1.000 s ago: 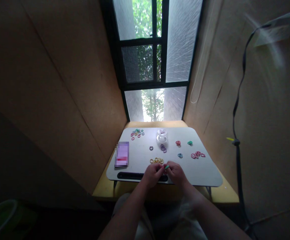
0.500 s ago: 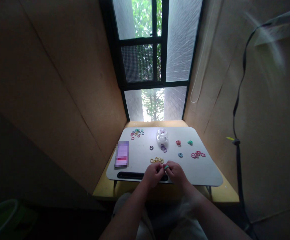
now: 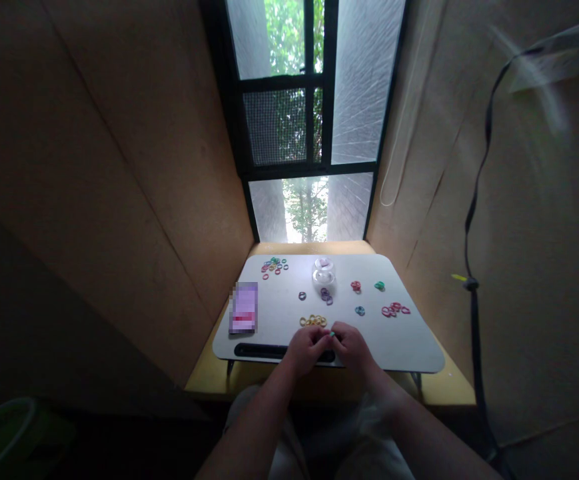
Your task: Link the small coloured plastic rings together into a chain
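Note:
Over the front of the white lap table (image 3: 279,313), my left hand (image 3: 308,347) and my right hand (image 3: 350,343) meet with their fingertips together. Both are closed, pinching a small green ring (image 3: 332,334), perhaps a hair tie; only a bit of it shows between the fingers. Just beyond my left hand lie several yellow rings (image 3: 314,321). Farther back are purple rings (image 3: 326,297) and a dark ring (image 3: 302,295). To the right are blue rings (image 3: 360,311), red rings (image 3: 356,286), green rings (image 3: 380,285) and pinkish-red rings (image 3: 395,309).
A clear round container (image 3: 324,275) stands near the table's back. Mixed coloured rings (image 3: 274,267) lie back left, with a phone (image 3: 244,308) in front of them. A black slot (image 3: 262,351) runs along the front edge. A strap (image 3: 474,320) hangs at right.
The green ring was looped visibly by my right fingers; now less of it shows, between the fingertips. My right hand has shifted very slightly. The rings on the table stay put.

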{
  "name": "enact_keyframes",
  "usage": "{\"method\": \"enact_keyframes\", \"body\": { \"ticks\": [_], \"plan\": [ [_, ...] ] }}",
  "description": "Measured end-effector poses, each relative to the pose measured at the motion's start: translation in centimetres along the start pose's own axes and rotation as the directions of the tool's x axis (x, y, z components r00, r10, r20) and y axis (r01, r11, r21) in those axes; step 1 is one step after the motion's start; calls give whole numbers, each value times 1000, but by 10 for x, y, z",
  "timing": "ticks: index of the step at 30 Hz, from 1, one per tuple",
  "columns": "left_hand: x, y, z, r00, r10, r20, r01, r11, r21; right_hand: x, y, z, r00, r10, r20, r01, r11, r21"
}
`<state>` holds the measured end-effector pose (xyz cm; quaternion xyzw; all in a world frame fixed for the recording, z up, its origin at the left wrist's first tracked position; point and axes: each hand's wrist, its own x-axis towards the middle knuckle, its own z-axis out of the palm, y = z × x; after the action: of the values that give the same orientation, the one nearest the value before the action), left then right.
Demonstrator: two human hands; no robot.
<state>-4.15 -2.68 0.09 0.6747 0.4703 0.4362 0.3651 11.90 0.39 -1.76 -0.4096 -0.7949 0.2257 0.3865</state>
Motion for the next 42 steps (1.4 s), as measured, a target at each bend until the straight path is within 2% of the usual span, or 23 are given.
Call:
{"method": "enact_keyframes", "body": {
  "ticks": [6,15,29,42],
  "plan": [
    [0,-1,-1,999,12,38,-11,1000,-26,0,1,1,1000,17,-15,-17,1000,-12],
    [0,1,-5,995,17,96,-2,988,-155,0,-7,-1,1000,30,-3,-30,999,-41],
    [0,-7,-3,999,32,35,-26,986,-168,0,-2,1,998,55,-13,-55,997,-52],
    [0,-2,-2,999,34,-26,-36,994,-100,-2,-4,2,995,78,-58,-78,997,-3]
  ]
}}
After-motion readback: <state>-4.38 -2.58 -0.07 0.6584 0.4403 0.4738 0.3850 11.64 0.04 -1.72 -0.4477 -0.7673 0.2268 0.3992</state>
